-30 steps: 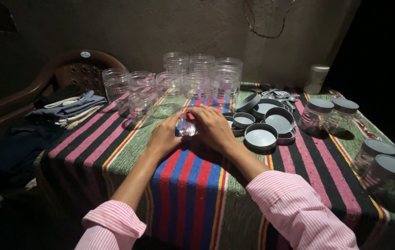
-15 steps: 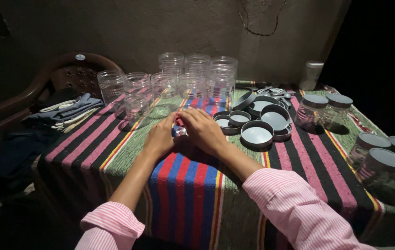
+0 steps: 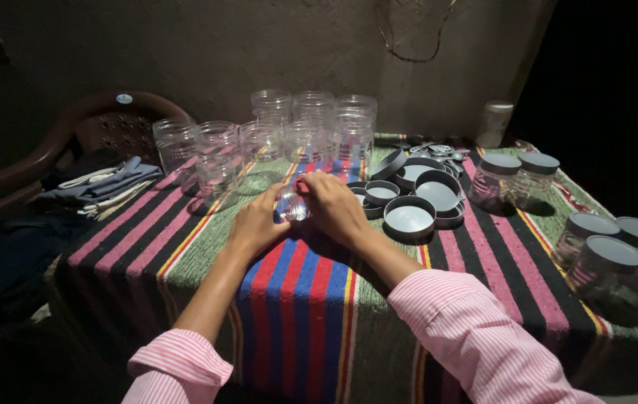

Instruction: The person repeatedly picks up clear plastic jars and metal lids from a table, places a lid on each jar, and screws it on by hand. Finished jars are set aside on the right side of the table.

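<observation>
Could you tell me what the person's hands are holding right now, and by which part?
A small clear jar, gripped between both hands: left hand on its left side, right hand over its right side and top, just above the striped cloth.

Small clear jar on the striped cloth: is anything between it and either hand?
Nothing visible. The left hand and right hand both close directly around the small clear jar from opposite sides; the loose lids lie off to the right.

A: Describe the clothing.
B: Long-sleeved shirt, pink with fine white stripes. Left sleeve [image 3: 178,368] is pushed up to the elbow; right sleeve [image 3: 476,340] ends at mid-forearm.
A: Cuffs?
B: The left looks folded into a band, though the light is dim. Left hand [image 3: 257,223] and right hand [image 3: 336,206] are bare: no gloves.
</observation>
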